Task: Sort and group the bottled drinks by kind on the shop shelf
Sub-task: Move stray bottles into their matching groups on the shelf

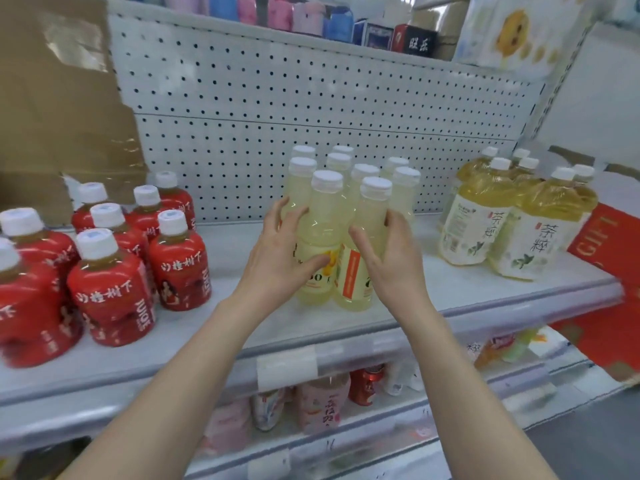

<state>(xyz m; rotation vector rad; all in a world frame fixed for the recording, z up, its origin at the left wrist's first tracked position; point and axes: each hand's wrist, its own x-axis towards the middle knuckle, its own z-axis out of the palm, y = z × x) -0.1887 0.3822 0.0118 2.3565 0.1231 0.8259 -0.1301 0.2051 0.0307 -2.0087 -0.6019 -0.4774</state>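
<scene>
Forearms (194,358) nearest cam, reaching to mid-shelf. Left hand (277,258) cups the front-left pale-yellow clear plastic bottle w/ white cap (322,220): thumb across label, fingers bent round its left side. Right hand (391,261) does same on the front-right pale-yellow bottle (367,216), fingers round its right side. Both grips medium-wide, not clenched.

The 2 bottles stand upright, touching, at front of a cluster of the same kind, middle of the grey-white shop shelf (242,327). Red-sleeved brown-tea bottles (114,289) grouped at left, well apart. Shrink-wrapped golden tea bottles (530,237) at right.

Handling est.: full, so fairly heavy for size. Thin plastic prob. gives if squeezed; bare wall above label likely slick. Best hold = label band, not cap. Tall, narrow base, so slide as a pair and keep low, else they tip neighbours.
</scene>
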